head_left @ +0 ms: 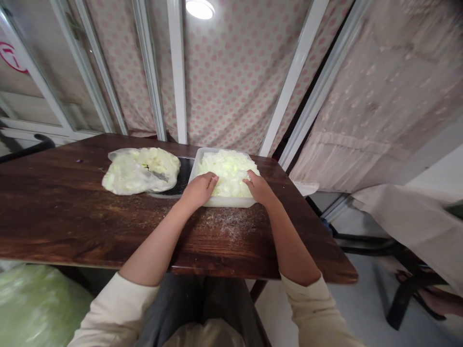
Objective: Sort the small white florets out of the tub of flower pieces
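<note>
A white rectangular plastic tub (231,203) heaped with pale green shredded cabbage (231,168) sits on the dark wooden table in front of me. My left hand (200,189) is closed on its left side, the thumb lying over the rim by the cabbage. On the opposite side my right hand (260,188) grips it in the same way, its thumb and a fingertip close to the shreds. The tub hides most of the other fingers. Left of the tub, a clear plastic bag (125,176) with pale cabbage pieces rests partly on a black board (184,174).
White crumbs (231,226) are scattered on the table (54,212) nearer to me. A large bag of green leaves (39,303) stands below at the left. Glass doors with a dotted curtain (238,77) rise behind the table. At right are a covered table (415,226) and black chair legs (401,299).
</note>
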Demonstrator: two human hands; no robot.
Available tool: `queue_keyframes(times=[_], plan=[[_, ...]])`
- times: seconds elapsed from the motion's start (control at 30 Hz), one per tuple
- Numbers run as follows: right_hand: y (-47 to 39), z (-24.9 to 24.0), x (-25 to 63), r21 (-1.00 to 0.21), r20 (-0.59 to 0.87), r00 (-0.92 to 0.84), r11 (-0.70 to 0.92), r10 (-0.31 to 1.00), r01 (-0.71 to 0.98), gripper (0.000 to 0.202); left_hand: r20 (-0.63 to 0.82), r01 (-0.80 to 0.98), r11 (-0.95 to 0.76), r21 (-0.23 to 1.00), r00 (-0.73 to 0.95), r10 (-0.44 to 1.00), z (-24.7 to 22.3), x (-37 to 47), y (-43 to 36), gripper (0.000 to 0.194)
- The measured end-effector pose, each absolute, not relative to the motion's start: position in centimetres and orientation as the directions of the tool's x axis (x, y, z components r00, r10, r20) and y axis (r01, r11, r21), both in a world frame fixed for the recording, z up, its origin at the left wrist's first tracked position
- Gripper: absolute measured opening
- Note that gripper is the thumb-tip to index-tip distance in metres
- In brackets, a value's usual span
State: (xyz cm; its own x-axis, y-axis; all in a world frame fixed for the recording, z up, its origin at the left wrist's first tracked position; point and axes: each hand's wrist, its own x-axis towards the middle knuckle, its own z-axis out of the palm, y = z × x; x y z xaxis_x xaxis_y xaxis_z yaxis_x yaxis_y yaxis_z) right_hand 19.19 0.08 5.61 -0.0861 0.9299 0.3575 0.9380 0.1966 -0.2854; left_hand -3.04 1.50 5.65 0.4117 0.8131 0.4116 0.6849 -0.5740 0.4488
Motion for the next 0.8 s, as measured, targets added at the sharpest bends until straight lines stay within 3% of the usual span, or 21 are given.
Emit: queue_keyframes(times=[0.17,0.3,0.4,0.47,0.6,0.7,0.8], plan=[[0.1,5.3,19.3,-0.298,0.355,-0.078,0.192,0.931,0.935,0.046,0.525,0.505,-0.584,0.636,0.271,0.807,5.3,-3.0,1.9,0.050],[0.0,5.2,19.2,-0.323,0.488,-0.066,0.250,0.870,0.913,0.067,0.499,0.394,-0.501,0.770,0.117,0.859,5.2,-4.9,4.4,0.044],[-0.1,5.3,19.3,-0.316,0.569,-0.109,0.338,0.815,0.886,0.065,0.485,0.432,-0.381,0.817,-0.159,0.860,4.7,-8.0,7.1,0.041],[-0.2,5.3,19.3,-0.296,0.598,-0.126,0.364,0.792,0.883,0.064,0.402,0.506,-0.241,0.828,-0.237,0.884,4.1,-10.0,8.4,0.049],[-0.3,5.3,19.4,-0.272,0.645,-0.141,0.398,0.751,0.876,0.060,0.137,0.743,0.084,0.663,-0.231,0.963,2.7,-12.1,9.2,0.055],[-0.2,5.1,19.5,-0.281,0.660,-0.132,0.406,0.739,0.870,0.058,0.070,0.779,0.278,0.563,-0.380,0.922,2.0,-12.2,8.8,0.059],[0.0,4.9,19.6,-0.309,0.653,-0.111,0.398,0.749,0.864,0.057,0.050,0.802,0.341,0.491,-0.416,0.908,1.8,-12.2,8.4,0.055]])
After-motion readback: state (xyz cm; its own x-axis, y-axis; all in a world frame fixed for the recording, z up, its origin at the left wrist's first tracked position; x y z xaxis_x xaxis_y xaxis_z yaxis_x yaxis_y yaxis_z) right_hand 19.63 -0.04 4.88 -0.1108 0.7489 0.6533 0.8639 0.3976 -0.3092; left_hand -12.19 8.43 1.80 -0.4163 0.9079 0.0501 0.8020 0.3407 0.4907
